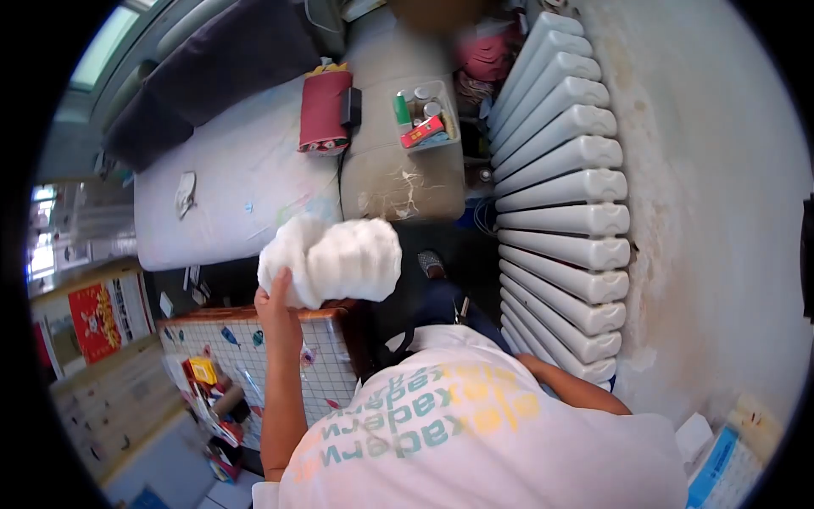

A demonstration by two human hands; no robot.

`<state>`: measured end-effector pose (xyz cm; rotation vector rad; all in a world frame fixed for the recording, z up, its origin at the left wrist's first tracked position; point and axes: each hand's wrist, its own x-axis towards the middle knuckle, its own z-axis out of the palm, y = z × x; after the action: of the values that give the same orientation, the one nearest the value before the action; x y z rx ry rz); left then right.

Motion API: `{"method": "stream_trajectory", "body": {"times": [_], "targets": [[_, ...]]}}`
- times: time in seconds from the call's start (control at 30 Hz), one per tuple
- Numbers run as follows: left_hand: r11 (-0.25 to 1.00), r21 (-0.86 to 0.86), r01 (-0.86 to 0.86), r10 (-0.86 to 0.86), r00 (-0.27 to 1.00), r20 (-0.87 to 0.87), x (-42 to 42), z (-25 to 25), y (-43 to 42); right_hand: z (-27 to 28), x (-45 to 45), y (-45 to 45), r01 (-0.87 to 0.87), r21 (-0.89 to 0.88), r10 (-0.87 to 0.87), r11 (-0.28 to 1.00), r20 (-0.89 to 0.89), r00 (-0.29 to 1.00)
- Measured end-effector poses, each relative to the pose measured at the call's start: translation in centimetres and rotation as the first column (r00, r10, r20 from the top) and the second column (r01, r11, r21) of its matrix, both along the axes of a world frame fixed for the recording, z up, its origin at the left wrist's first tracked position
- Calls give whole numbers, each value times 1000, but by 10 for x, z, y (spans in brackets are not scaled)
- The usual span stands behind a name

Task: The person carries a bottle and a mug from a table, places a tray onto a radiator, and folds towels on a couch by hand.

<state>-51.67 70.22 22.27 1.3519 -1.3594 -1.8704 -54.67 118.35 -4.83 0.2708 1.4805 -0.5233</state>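
The left hand [278, 297], left of centre in the frame, grasps the near left end of a thick white cloth bundle [352, 261], thumb on top. The bundle is held in the middle of the frame, between the bed [229, 212] and the table [318, 339] with its checked cover. The right hand is hidden past the shirt, beside the white radiator [560, 204], so I cannot tell whether it holds anything.

At top centre, a clear plastic bin [434, 148] stands open on the beige seat [386, 170]. Inside are a green container [401, 108] at the left, lidded jars [432, 109] in the middle and a red packet [422, 132] lying slanted across the front. Left of it lies a dark red pouch [324, 110], its contents hidden, with a dark box [350, 108] against its right side. A yellow box [202, 370] sits among mixed items at lower left.
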Motion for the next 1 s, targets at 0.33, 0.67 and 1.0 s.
{"method": "stream_trajectory", "body": {"times": [0.33, 0.67, 1.0], "targets": [[997, 22, 78, -71, 971, -226, -43, 15, -27, 14, -15, 27, 509, 59, -450, 859, -389, 804], [978, 16, 208, -203, 965, -165, -67, 2, -130, 29, 11, -85, 653, 5, -568, 757, -490, 662], [930, -10, 367, -367, 928, -59, -89, -20, -201, 37, 80, -174, 746, 27, -673, 666, -408, 616]]}}
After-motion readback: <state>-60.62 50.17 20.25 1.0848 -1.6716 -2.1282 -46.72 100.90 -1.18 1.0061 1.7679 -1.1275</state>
